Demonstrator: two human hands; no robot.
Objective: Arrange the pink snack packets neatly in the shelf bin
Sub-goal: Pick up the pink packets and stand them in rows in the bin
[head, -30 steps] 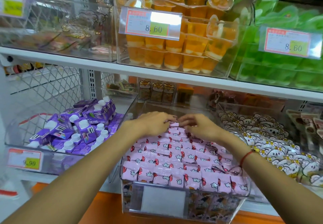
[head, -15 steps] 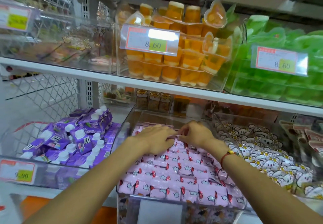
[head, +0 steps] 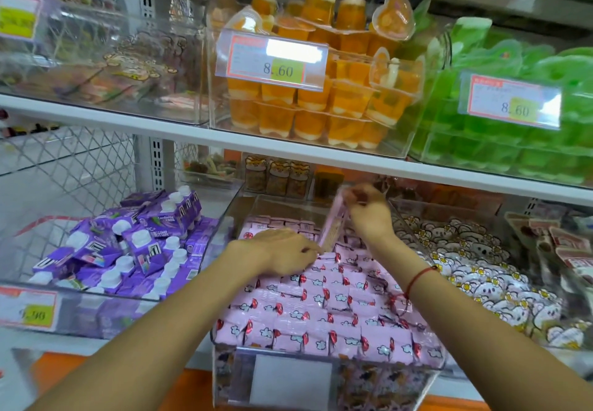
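Note:
A clear shelf bin (head: 439, 366) on the lower shelf is packed with rows of pink snack packets (head: 324, 308) printed with red and white marks. My left hand (head: 284, 255) lies palm down on the packets near the bin's back, fingers loosely curved and pressing them. My right hand (head: 367, 210) is raised above the back right of the bin and pinches one pink packet (head: 333, 224) by its top edge, so the packet hangs upright. A red string bracelet sits on my right wrist.
A bin of purple drink pouches (head: 128, 247) stands to the left, a bin of white flower-print packets (head: 475, 269) to the right. The upper shelf edge (head: 288, 150) runs just above my right hand, carrying orange jelly cups (head: 321, 102) and green jelly cups (head: 513, 96).
My right hand has lifted up and back from the pile with one pink packet pinched in it. My left hand stays low on the packets. The view has tilted upward.

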